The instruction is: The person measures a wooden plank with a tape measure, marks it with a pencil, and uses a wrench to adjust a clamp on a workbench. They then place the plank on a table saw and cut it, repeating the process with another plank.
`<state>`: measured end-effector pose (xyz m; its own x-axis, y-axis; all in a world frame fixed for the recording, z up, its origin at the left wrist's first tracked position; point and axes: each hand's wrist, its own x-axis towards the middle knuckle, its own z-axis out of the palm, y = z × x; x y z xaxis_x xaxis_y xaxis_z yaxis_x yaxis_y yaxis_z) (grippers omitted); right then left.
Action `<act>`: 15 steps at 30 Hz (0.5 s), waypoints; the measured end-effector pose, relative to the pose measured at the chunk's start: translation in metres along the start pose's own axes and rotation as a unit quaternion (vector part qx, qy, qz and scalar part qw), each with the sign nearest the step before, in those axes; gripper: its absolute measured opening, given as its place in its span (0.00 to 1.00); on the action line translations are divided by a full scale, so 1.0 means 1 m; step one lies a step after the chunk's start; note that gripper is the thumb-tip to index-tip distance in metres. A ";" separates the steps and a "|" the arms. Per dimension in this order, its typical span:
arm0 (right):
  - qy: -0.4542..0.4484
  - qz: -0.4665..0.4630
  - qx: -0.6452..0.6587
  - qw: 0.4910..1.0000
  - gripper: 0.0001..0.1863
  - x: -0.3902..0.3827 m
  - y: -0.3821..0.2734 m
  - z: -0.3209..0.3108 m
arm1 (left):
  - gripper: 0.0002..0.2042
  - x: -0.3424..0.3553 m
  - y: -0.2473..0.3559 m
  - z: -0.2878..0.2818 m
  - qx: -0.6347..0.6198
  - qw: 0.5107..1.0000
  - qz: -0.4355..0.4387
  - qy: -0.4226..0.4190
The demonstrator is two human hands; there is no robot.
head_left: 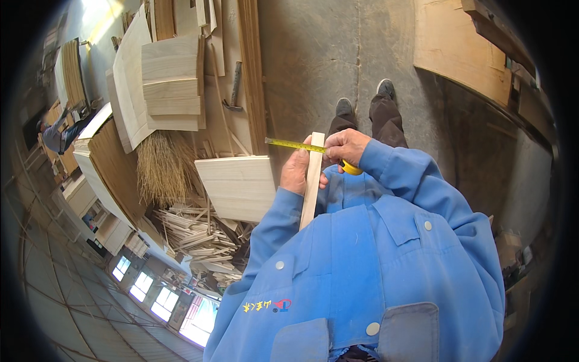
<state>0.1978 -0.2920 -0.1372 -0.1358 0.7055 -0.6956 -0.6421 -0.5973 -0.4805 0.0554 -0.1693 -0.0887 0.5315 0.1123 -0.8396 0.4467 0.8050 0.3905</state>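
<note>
Left hand (295,172): closing around one pale wooden strip (312,181), holding it upright against the chest. Right hand (345,146): gripping one yellow tape measure (350,168), blade (295,144) extending leftward across the strip's top.

jacket (374,259): blue, long sleeves, silver snap buttons, chest pocket flaps, small yellow and red mark
trousers (386,120): dark brown
shoes (345,107): dark, grey toes

Concrete floor (313,54) (grey) carries stacked boards (172,81), offcuts (193,232).
</note>
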 end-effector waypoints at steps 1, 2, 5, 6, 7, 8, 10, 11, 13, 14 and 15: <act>-0.005 -0.006 0.000 1.000 0.08 0.000 0.001 0.000 | 0.30 0.000 -0.001 0.000 -0.002 1.000 -0.003 0.003; -0.008 -0.006 0.000 1.000 0.07 0.000 0.001 0.000 | 0.30 0.000 -0.001 -0.001 -0.002 1.000 -0.009 0.008; -0.013 -0.002 0.007 1.000 0.07 0.000 0.003 0.000 | 0.25 -0.001 -0.004 -0.001 -0.025 1.000 0.000 0.008; -0.014 0.000 0.010 1.000 0.07 0.001 0.004 0.000 | 0.25 -0.001 -0.005 -0.001 -0.022 1.000 -0.003 0.012; -0.014 0.001 0.007 1.000 0.07 0.001 0.005 0.000 | 0.25 -0.001 -0.006 -0.001 -0.022 1.000 -0.002 0.013; -0.015 0.002 0.004 1.000 0.07 0.002 0.006 0.000 | 0.25 -0.001 -0.006 -0.001 -0.021 1.000 -0.001 0.013; -0.015 0.003 0.002 1.000 0.07 0.003 0.007 0.000 | 0.25 -0.001 -0.008 -0.002 -0.021 1.000 -0.001 0.007; -0.016 0.002 0.003 1.000 0.07 0.004 0.008 0.000 | 0.25 -0.001 -0.008 -0.003 -0.018 1.000 -0.004 0.008; -0.015 0.002 0.004 1.000 0.07 0.004 0.009 0.000 | 0.25 -0.001 -0.008 -0.004 -0.017 1.000 -0.004 0.007; -0.013 0.003 0.003 1.000 0.07 0.005 0.009 0.000 | 0.25 -0.001 -0.008 -0.004 -0.015 1.000 -0.007 0.010; -0.011 0.004 0.002 1.000 0.07 0.005 0.009 0.000 | 0.25 -0.001 -0.008 -0.004 -0.015 1.000 -0.005 0.008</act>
<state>0.1911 -0.2940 -0.1448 -0.1575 0.7099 -0.6865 -0.6443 -0.6007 -0.4733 0.0482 -0.1735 -0.0931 0.5162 0.1130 -0.8490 0.4299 0.8231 0.3710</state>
